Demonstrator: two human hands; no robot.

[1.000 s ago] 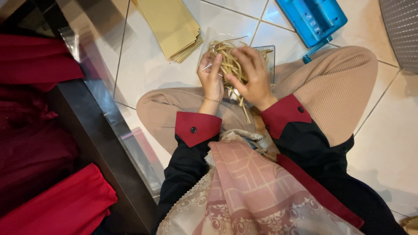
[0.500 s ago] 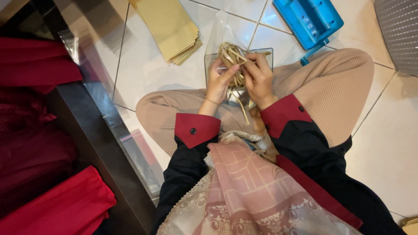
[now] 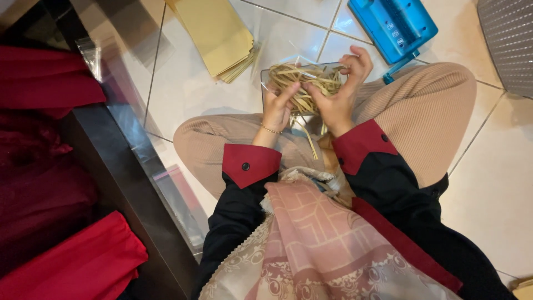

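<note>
I sit cross-legged on a white tiled floor. My left hand (image 3: pixel 276 108) and my right hand (image 3: pixel 340 91) both grip a loose bundle of tan paper shreds (image 3: pixel 306 82) held over my lap. A thin clear plastic bag (image 3: pixel 288 39) lies around and behind the shreds, and a clear square tray (image 3: pixel 266 75) sits under them on the floor. My right fingers are spread at the far side of the bundle; my left thumb presses its near side. A few strands hang down toward my knees.
A stack of yellow-tan paper sheets (image 3: pixel 219 33) lies on the floor at the back. A blue plastic device (image 3: pixel 394 25) sits at the back right, next to a grey basket (image 3: pixel 509 41). A dark shelf edge (image 3: pixel 119 166) with red fabric (image 3: pixel 50 78) runs along my left.
The bundle, squeezed tight between both hands half a second ago, is now pulled wider. My right hand has moved right and its fingers have spread.
</note>
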